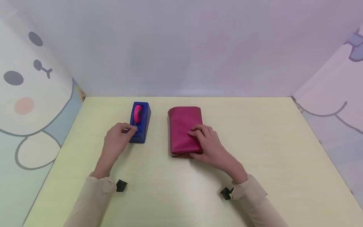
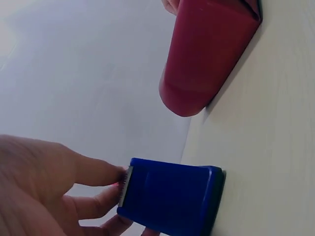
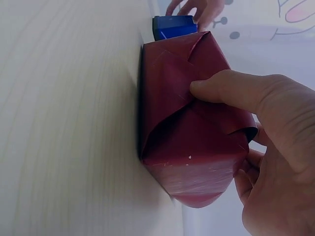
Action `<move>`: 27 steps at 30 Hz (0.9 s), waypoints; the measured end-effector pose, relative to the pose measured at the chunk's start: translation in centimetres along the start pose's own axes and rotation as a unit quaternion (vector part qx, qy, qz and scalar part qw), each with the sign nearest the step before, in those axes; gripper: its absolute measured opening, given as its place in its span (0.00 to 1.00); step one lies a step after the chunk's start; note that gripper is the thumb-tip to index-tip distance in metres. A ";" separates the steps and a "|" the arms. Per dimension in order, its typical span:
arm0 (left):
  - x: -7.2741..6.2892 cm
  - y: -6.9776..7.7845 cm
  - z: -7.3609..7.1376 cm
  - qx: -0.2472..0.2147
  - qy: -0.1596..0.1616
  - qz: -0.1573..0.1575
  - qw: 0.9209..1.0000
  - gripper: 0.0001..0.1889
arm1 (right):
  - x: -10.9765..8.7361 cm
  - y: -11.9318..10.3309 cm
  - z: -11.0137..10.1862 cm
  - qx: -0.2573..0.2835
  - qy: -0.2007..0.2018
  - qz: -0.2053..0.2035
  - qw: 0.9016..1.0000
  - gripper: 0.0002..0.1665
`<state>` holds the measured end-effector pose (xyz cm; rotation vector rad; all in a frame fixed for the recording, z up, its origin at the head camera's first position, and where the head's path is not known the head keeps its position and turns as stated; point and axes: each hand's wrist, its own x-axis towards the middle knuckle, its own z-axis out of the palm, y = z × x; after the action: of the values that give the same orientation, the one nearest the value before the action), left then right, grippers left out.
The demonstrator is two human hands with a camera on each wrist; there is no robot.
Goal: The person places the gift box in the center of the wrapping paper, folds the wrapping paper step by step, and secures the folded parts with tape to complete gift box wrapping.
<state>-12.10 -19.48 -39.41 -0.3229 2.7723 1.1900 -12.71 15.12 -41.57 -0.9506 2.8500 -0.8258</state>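
No readable text or numbers anywhere.

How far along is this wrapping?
Done: the box-shaped parcel in glossy magenta paper is covered on top, its near end's flaps partly folded. In hand: the right hand holds it, thumb on that end; the left hand is at the blue plastic tape dispenser's serrated cutter. Apparently left: closing and taping that end, where gaps show.

Red parcel (image 1: 182,129) near tape dispenser (image 1: 145,122)

From above, the head view faces the table (image 1: 269,135); low, close, sideways wrist views share the red packet (image 3: 206,132).
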 end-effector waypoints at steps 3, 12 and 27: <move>-0.2 0.2 -0.6 -0.013 0.004 -0.009 1.000 0.24 | -0.1 0.0 -0.1 0.002 0.001 -0.001 1.000 0.44; -1.8 -0.3 -0.3 -0.115 0.015 -0.039 0.993 0.21 | 0.0 0.3 0.0 0.005 0.000 -0.002 1.000 0.44; -2.3 -3.2 5.4 -0.254 0.141 -0.061 0.955 0.17 | 0.0 0.1 0.2 0.002 0.001 -0.003 1.000 0.44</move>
<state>-9.02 -17.34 -45.00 -0.7506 2.5611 1.9463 -12.77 15.08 -41.79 -0.9581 2.8470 -0.8325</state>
